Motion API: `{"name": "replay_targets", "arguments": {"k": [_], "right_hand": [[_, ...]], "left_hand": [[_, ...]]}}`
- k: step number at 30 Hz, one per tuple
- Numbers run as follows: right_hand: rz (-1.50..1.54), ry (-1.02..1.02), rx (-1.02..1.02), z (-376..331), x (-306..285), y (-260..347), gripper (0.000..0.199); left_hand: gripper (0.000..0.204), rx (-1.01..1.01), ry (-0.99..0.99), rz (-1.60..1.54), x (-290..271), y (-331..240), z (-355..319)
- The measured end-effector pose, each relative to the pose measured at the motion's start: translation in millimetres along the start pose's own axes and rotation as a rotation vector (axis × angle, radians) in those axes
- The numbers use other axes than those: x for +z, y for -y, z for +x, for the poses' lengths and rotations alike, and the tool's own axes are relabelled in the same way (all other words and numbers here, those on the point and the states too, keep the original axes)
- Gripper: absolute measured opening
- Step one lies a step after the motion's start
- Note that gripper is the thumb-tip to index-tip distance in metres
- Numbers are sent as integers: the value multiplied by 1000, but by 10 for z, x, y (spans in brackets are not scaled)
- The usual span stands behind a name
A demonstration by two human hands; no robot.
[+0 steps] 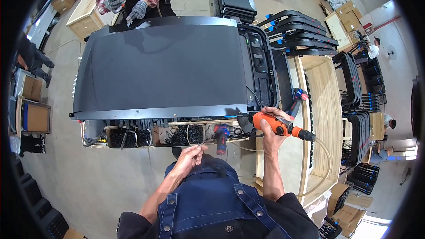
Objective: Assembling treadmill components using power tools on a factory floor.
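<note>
Orange screwdriver [279, 126] gripped right, left pinching screws [195, 134]

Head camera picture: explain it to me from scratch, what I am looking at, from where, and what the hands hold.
This is one round, bent fisheye picture from a camera worn on a person's head, looking down, so their own forearms come up from the lower edge over a blue apron. No robot is here, only two bare hands. The right hand grips an orange pneumatic screwdriver with a pale air hose trailing from its end. The left hand pinches something small, too small to tell, just below a tray of black screws. Ahead lies a large flat treadmill deck with a dark belt, on a wooden bench. Across it stands a co-worker, whose gloved hands rest at the far edge. Stacks of black parts fill the floor beyond.
</note>
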State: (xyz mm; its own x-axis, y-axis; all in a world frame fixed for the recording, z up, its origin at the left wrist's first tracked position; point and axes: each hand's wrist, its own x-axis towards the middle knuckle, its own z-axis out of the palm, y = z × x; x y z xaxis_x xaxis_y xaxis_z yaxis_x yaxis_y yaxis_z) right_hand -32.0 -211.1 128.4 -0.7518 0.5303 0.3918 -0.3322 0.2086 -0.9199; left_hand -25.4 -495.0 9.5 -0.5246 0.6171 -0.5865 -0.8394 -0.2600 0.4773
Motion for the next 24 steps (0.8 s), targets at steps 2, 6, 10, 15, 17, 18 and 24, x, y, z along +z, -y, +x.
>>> {"name": "replay_targets", "arguments": {"k": [2, 6, 10, 15, 17, 18, 24], "right_hand": [[-17, 2, -13, -5, 4, -20, 46], [-24, 22, 0, -10, 68, 10, 43], [-158, 343, -165, 81, 119, -71, 33], [-65, 246, -45, 120, 199, -115, 34], [-133, 355, -109, 163, 192, -99, 33], [-127, 348, -99, 147, 214, -97, 32], [-81, 317, -19, 145, 143, -168, 34]], "left_hand": [[26, 0, 14, 18, -14, -18, 23], [24, -5, -13, 52, -9, -62, 32], [28, 6, 64, 102, -24, -76, 163], [26, -54, 144, 110, 140, -201, 220], [26, -46, 164, 107, 197, -190, 298], [27, -42, 197, 125, 235, -200, 317], [34, -9, 281, 125, 328, -124, 331]]}}
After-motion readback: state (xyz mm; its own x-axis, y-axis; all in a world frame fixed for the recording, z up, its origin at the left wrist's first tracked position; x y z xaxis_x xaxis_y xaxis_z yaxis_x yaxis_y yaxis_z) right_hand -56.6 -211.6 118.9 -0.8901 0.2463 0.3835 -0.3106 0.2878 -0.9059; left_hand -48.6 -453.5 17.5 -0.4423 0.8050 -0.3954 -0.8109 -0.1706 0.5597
